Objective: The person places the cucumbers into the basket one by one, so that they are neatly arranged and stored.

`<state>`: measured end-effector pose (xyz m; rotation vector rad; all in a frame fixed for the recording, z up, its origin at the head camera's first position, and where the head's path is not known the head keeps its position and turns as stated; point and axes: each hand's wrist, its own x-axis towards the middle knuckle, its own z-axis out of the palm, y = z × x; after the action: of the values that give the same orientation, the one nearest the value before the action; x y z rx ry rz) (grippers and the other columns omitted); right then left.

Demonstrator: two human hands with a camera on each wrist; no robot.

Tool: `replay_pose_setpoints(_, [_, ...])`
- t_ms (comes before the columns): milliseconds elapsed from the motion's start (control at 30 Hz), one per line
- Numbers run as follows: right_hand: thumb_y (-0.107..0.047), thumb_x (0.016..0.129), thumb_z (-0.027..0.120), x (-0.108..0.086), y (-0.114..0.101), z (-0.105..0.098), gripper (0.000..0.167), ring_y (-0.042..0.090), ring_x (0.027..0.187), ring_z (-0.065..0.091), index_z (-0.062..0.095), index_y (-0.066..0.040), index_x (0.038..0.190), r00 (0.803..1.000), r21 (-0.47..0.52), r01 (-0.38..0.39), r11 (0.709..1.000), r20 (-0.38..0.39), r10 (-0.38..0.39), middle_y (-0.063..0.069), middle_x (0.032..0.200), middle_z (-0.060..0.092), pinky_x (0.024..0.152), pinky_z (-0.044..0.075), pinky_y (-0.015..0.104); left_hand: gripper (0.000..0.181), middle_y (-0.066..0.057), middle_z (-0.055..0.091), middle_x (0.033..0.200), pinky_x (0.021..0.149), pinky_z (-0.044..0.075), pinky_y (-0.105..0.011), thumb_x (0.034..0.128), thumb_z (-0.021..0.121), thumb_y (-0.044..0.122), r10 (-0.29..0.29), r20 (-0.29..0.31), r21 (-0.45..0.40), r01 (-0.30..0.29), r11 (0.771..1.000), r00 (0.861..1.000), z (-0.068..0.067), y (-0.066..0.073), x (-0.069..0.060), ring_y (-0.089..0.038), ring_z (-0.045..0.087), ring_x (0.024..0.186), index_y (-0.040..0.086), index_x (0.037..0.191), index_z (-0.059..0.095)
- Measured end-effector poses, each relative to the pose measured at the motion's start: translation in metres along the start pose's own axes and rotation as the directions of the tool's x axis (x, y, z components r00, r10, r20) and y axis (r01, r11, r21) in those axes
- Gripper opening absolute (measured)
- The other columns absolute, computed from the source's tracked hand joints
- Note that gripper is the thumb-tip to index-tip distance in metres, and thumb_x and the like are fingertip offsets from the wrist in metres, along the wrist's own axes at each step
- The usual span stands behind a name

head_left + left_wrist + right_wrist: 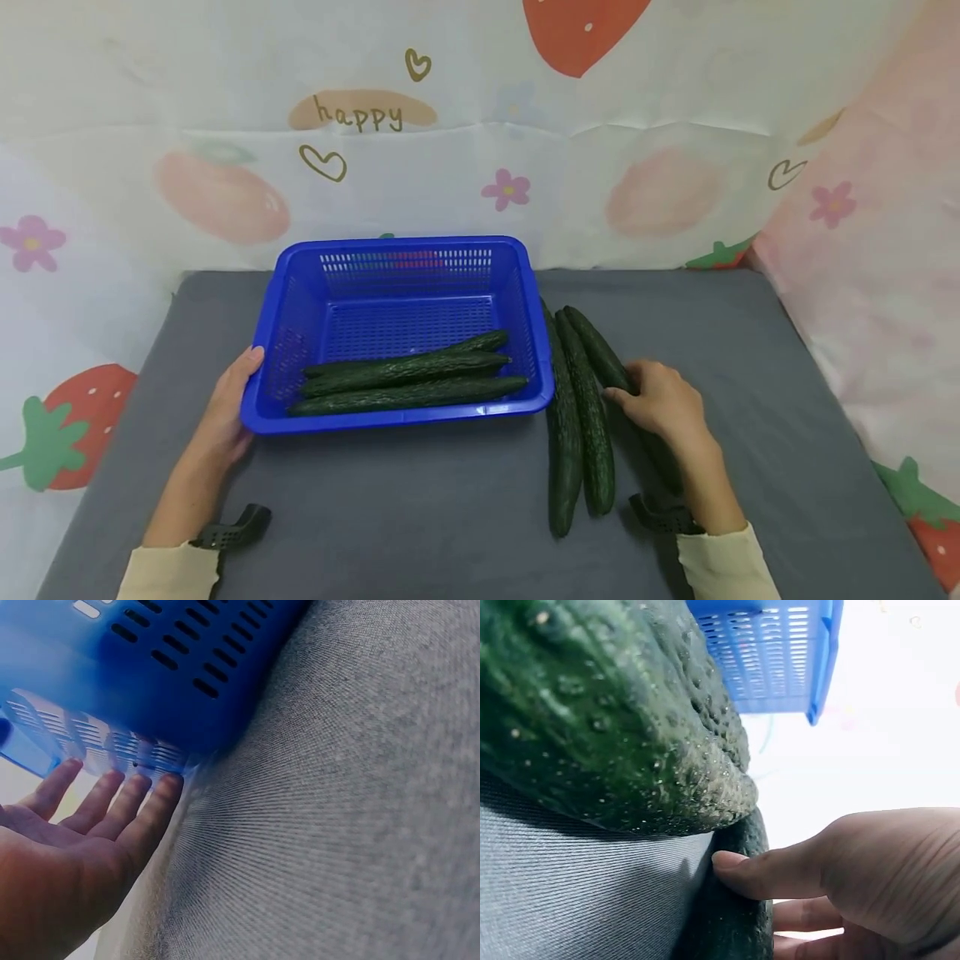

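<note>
A blue plastic basket (397, 419) stands on the grey cloth with several dark green cucumbers (408, 392) lying in its near part. Against its left side rests my left hand (228, 408); the left wrist view shows the fingers (154, 814) spread and fairly straight, their tips at the slotted wall. Right of the basket, my right hand (666, 402) grips a cucumber (600, 346), thumb on one side and fingers on the other. Two more cucumbers, one (564, 442) nearer the basket and one (590, 408) in between, lie side by side to its left.
The grey tablecloth (405, 517) covers the table. A patterned white curtain (450, 192) hangs behind the far edge, and pink printed cloth (862, 275) borders the right. Each wrist wears a black strap mount, one (236, 527) on the left.
</note>
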<state>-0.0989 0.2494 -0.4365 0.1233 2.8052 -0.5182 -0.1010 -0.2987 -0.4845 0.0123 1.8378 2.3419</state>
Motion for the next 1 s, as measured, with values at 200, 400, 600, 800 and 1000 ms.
replay_pose_setpoints(200, [-0.037,0.102,0.07,-0.002,0.004,-0.003,0.058,0.044,0.103,0.071,0.061,0.003,0.142,1.0,0.013,-0.004,1.0,0.003,0.004,0.028,0.128,0.071,0.078,0.057,0.056,0.03,0.01,0.073,0.118,0.085,0.06,-0.024,0.1161,0.035,0.033,0.004,0.024,0.02,-0.005,1.0,1.0,0.001,0.001,0.002,-0.005,0.071,0.104,0.028,0.139,0.054])
replay_pose_setpoints(400, [-0.035,0.102,0.069,-0.005,0.008,-0.009,0.058,0.048,0.108,0.069,0.059,0.006,0.142,0.999,0.045,0.007,0.999,-0.043,-0.005,0.032,0.134,0.067,0.08,0.056,0.059,0.029,0.011,0.072,0.118,0.086,0.06,-0.023,0.1156,0.037,0.036,-0.004,0.008,0.031,0.003,1.0,1.0,0.006,0.004,0.003,-0.005,0.07,0.104,0.029,0.139,0.053])
replay_pose_setpoints(600, [-0.037,0.102,0.069,-0.007,0.008,-0.011,0.057,0.047,0.115,0.068,0.059,0.001,0.144,0.996,0.085,0.02,0.996,-0.093,-0.012,0.03,0.134,0.068,0.082,0.055,0.06,0.028,0.011,0.073,0.115,0.083,0.059,-0.022,0.1154,0.038,0.035,0.003,-0.017,0.038,-0.003,0.999,1.0,0.005,0.006,0.003,-0.004,0.07,0.101,0.029,0.138,0.054])
replay_pose_setpoints(800, [-0.036,0.101,0.071,-0.011,0.008,-0.011,0.056,0.045,0.106,0.069,0.061,0.001,0.142,0.983,0.106,0.069,0.992,-0.179,-0.049,0.028,0.127,0.071,0.078,0.055,0.057,0.029,0.012,0.072,0.115,0.084,0.058,-0.022,0.1157,0.037,0.035,-0.004,-0.017,0.044,0.005,0.999,1.0,0.003,0.003,0.002,-0.004,0.068,0.101,0.028,0.139,0.053])
replay_pose_setpoints(1000, [-0.033,0.101,0.072,-0.018,-0.007,-0.011,0.053,0.044,0.107,0.068,0.061,-0.001,0.143,0.957,0.099,0.124,0.987,-0.276,-0.092,0.026,0.127,0.071,0.078,0.053,0.059,0.039,0.014,0.07,0.122,0.089,0.057,-0.02,0.1153,0.037,0.039,-0.022,-0.034,0.069,0.024,0.997,0.999,0.002,0.004,-0.002,-0.002,0.067,0.108,0.022,0.15,0.044])
